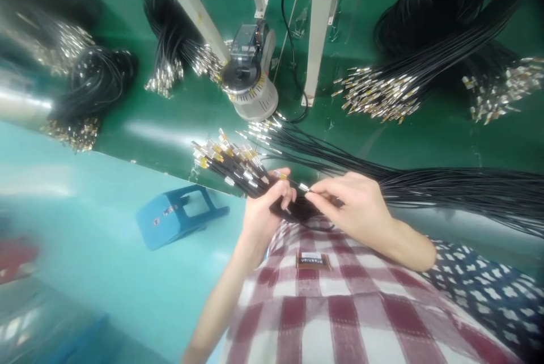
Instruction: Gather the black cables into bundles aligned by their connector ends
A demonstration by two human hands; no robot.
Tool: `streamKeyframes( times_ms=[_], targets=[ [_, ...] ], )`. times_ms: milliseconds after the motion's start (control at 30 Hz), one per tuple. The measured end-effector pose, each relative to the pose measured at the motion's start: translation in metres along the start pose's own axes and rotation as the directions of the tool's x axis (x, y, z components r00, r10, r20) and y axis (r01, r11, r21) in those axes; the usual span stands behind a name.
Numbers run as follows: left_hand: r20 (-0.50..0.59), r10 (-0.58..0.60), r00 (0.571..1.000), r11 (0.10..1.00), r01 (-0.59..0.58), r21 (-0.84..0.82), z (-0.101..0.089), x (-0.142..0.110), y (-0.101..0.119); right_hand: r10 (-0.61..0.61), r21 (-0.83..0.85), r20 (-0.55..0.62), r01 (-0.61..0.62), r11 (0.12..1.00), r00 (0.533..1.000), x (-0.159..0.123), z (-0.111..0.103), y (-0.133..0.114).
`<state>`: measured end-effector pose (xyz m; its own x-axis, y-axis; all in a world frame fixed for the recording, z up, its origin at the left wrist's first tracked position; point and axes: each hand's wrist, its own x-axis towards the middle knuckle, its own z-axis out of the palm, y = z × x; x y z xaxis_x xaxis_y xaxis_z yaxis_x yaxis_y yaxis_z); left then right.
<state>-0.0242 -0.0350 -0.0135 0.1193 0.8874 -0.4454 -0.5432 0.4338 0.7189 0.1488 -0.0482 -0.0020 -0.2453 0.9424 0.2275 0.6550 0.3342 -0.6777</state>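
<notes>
My left hand (272,199) is closed around a thick bundle of black cables (238,168), whose metal connector ends fan out toward the upper left. Some of those ends carry yellow parts. Just to the right, my right hand (352,199) pinches a single black cable close to its silver connector (304,187) between thumb and fingertips. Beyond both hands, a loose row of long black cables (408,180) runs off to the right along the table edge. Their connector ends (263,128) lie by a white and grey round-based device (255,94).
On the green table (170,126), more bundled cables (382,92) rest at the right, and others (165,52) at the left. Pale metal posts (318,24) stand behind the device. A blue plastic stool (170,216) is on the light floor (106,194) at left.
</notes>
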Motion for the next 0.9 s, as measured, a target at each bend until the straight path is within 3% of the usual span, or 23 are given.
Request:
streamKeyframes(
  times_ms=[333, 633, 700, 767, 900],
  targets=[
    [0.055, -0.026, 0.998, 0.999, 0.024, 0.037, -0.003, 0.002, 0.002, -0.060, -0.060, -0.006, 0.060, 0.996, 0.998, -0.002, -0.001, 0.000],
    [-0.161, 0.004, 0.987, 0.998, 0.005, 0.061, 0.007, -0.002, 0.000, -0.115, -0.116, -0.030, 0.111, 0.987, 0.993, -0.003, -0.005, -0.003],
    [-0.181, 0.007, 0.983, 0.999, 0.002, 0.052, 0.009, -0.001, 0.000, -0.069, -0.071, -0.013, 0.068, 0.995, 0.998, -0.002, -0.007, -0.004],
    [-0.189, 0.007, 0.982, 0.999, 0.003, 0.049, 0.009, -0.001, 0.001, 0.051, 0.034, 0.048, -0.053, 0.998, 0.998, 0.002, -0.008, -0.007],
    [-0.173, 0.014, 0.985, 0.999, -0.006, 0.049, 0.008, -0.002, 0.001, 0.269, 0.309, 0.285, -0.354, 0.883, 0.920, 0.010, -0.007, -0.013]
  ],
)
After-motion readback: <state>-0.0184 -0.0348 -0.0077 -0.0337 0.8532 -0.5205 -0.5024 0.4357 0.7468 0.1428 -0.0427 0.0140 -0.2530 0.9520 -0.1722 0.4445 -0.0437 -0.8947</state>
